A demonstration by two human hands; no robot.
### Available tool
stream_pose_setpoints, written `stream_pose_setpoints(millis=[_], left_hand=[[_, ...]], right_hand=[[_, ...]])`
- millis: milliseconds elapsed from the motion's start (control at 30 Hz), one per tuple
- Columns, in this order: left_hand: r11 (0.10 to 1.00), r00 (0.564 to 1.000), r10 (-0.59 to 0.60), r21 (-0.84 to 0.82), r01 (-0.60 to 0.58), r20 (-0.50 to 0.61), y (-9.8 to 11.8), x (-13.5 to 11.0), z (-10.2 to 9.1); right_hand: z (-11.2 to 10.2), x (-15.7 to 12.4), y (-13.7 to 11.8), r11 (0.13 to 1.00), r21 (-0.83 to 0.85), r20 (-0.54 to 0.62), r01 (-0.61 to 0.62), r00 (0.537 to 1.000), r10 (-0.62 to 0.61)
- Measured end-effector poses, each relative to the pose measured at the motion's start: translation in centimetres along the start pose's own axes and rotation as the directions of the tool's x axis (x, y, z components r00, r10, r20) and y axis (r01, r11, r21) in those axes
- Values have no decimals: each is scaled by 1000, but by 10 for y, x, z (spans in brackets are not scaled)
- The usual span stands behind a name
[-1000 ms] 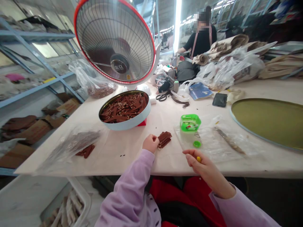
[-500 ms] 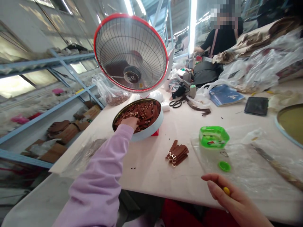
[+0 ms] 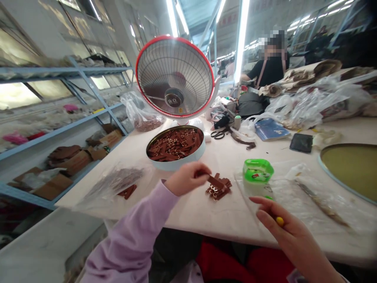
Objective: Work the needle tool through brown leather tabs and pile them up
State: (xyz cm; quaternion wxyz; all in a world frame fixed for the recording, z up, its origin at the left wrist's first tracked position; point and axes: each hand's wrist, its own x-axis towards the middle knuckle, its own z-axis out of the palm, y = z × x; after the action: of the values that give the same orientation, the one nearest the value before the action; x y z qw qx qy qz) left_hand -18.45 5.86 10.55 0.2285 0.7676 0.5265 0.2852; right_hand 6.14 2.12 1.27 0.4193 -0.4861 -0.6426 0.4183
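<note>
My left hand [image 3: 187,178] is closed on a brown leather strap [image 3: 216,182] and holds it just above a small pile of like straps [image 3: 219,189] on the white table [image 3: 206,212]. Behind it stands a round tin [image 3: 175,147] full of brown straps with metal rings. My right hand [image 3: 282,230] hovers at the table's near edge with fingers curled, a small yellow thing [image 3: 279,221] pinched between them. A green plastic box [image 3: 258,171] sits on a clear plastic sheet just beyond that hand.
A red-rimmed fan-shaped heater [image 3: 176,76] stands behind the tin. Scissors [image 3: 218,135], a blue booklet [image 3: 271,129], a black phone [image 3: 301,142] and plastic bags lie farther back. A large round tin lid [image 3: 350,167] is at right. Another person [image 3: 269,67] works at the far end. Shelves [image 3: 59,129] stand at left.
My left hand has come back from the round tin to the small pile, now with a brown strap in it. My right hand has stayed near the table edge.
</note>
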Motion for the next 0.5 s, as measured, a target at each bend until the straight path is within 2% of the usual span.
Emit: stream_pose_setpoints(millis=[33, 100, 133, 200, 267, 300, 400, 500], left_hand=[[996, 997, 39, -79, -33, 68, 14, -8, 14], [973, 990, 88, -222, -62, 110, 35, -22, 40], [955, 992, 90, -290, -60, 91, 42, -28, 51], [895, 999, 36, -444, -31, 3, 48, -37, 71], [811, 996, -77, -584, 41, -37, 47, -44, 90], [771, 992, -125, -630, 95, -4, 46, -47, 99], [697, 964, -194, -665, 268, 184, 46, -56, 121], [639, 941, -246, -691, 338, 233, 51, -62, 134]], right_hand=[[0, -2, -6, 999, -16, 29, 49, 998, -48], [1, -7, -15, 992, -41, 140, 120, 984, -114], [1, -10, -19, 990, -41, 197, 133, 973, -122], [3, -15, -23, 995, 12, 231, 95, 968, -96], [2, -19, -21, 992, 125, 176, 5, 984, -27], [1, -20, -19, 983, 178, 126, -47, 992, 25], [-4, -24, -11, 939, 308, 32, -154, 988, 151], [-6, -29, -8, 904, 389, 29, -179, 983, 182]])
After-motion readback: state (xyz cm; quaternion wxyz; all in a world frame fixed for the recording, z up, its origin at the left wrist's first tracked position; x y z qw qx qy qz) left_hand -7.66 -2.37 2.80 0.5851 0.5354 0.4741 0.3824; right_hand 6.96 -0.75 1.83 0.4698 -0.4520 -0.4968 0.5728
